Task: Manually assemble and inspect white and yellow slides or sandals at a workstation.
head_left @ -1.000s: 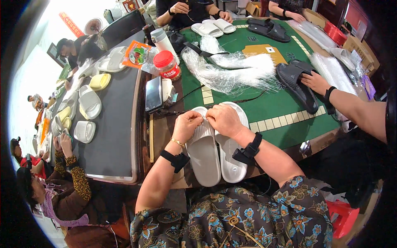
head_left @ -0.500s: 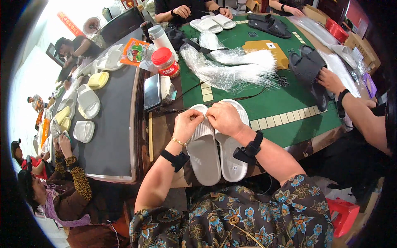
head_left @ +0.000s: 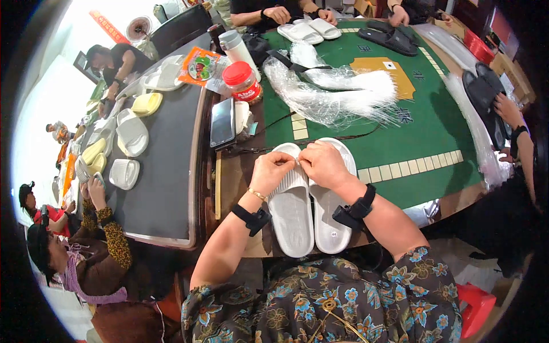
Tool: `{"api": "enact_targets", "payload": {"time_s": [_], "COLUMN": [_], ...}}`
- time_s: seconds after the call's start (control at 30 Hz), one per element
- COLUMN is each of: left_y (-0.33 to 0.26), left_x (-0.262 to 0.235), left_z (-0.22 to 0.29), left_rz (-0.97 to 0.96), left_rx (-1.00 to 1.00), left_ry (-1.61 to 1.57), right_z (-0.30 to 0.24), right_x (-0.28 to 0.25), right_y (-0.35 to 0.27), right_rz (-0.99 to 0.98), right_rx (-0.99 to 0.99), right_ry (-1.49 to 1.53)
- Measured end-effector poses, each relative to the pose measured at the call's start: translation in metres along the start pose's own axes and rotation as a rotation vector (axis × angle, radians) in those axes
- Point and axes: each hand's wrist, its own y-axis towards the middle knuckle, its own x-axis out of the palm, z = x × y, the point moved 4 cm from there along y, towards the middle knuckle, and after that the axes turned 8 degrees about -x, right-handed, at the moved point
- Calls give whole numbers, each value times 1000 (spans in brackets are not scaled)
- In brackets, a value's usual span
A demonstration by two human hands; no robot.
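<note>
A pair of light grey slide slippers (head_left: 291, 223) lies side by side at the table's near edge, heels toward me. Over their ribbed straps, where the two meet, my left hand (head_left: 273, 172) and my right hand (head_left: 326, 164) come together. Thumb and fingers are pinched on each hand, the fingertips almost touching. Whatever is between them is too small or hidden to make out. Beyond the slippers lies a bundle of thin clear plastic strands (head_left: 366, 94), partly in a clear wrapper with a black band.
Left of my hands are a phone (head_left: 223, 123), a red-lidded jar (head_left: 242, 82) and a flask (head_left: 235, 48). More slippers (head_left: 131, 134) cover the grey table. Black slippers (head_left: 392, 39) lie far right; a co-worker's hand (head_left: 508, 110) touches another black pair (head_left: 483, 91).
My hands keep their pinch over the straps. The view has shifted slightly. At the right, a co-worker has moved the black pair off the green mat toward the table's right edge.
</note>
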Motion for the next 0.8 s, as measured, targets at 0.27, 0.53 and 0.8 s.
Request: {"api": "enact_targets", "payload": {"time_s": [0.27, 0.53, 0.8], "left_y": [-1, -2, -8], "left_x": [5, 2, 6], "left_z": [2, 11, 7], "left_rz": [-17, 42, 91], "left_rx": [70, 56, 130], "left_ry": [5, -38, -162], "right_z": [0, -8, -9], "right_x": [0, -7, -13], "right_y": [0, 5, 5], "right_rz": [41, -24, 20], "right_rx": [-58, 12, 126], "right_ry": [57, 71, 132]}}
